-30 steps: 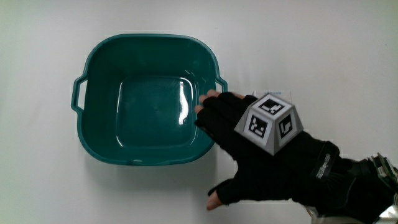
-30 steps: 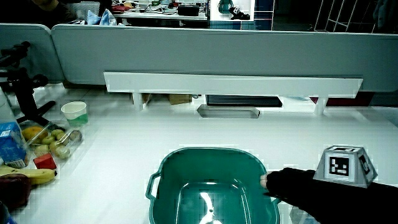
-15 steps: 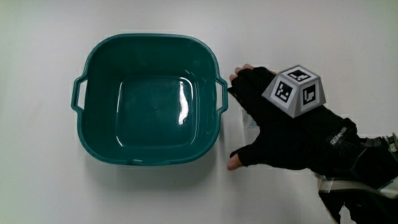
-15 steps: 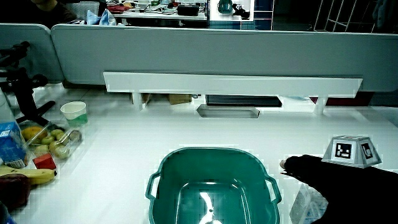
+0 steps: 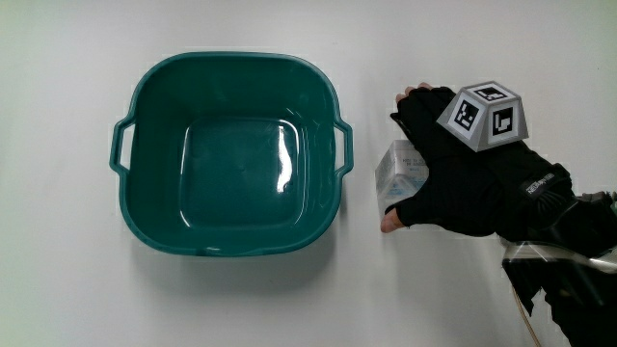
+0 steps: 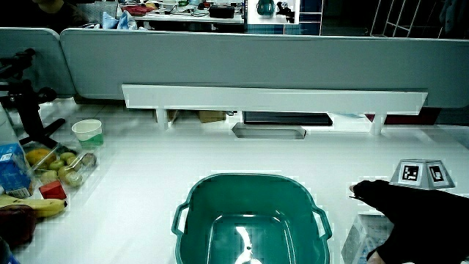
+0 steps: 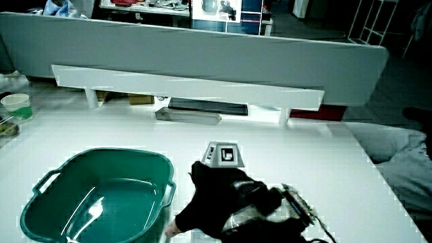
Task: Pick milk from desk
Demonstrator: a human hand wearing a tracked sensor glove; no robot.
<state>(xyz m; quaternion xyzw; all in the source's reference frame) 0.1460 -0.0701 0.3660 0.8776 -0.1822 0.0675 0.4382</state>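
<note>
A small pale milk carton [image 5: 395,172] stands on the white table beside the teal basin [image 5: 231,60], close to its handle. The gloved hand [image 5: 453,178] lies over the carton, covering the part away from the basin. Its thumb sits on the carton's side nearer the person. Its fingers [image 5: 416,96] stretch out flat past the carton, spread and not closed on it. In a side view the carton [image 6: 361,238] shows under the hand [image 6: 418,220] next to the basin [image 6: 242,178]. The hand [image 7: 216,196] and basin [image 7: 101,154] also appear in a side view.
The basin holds nothing but a wet sheen. At the table's edge in a side view lie a paper cup [image 6: 88,132], a blue carton [image 6: 11,165], a banana [image 6: 44,207] and other fruit. A white shelf [image 6: 271,97] runs along the low partition.
The hand moved from the basin's rim away from the basin and now lies over the milk carton, which has come into view under it.
</note>
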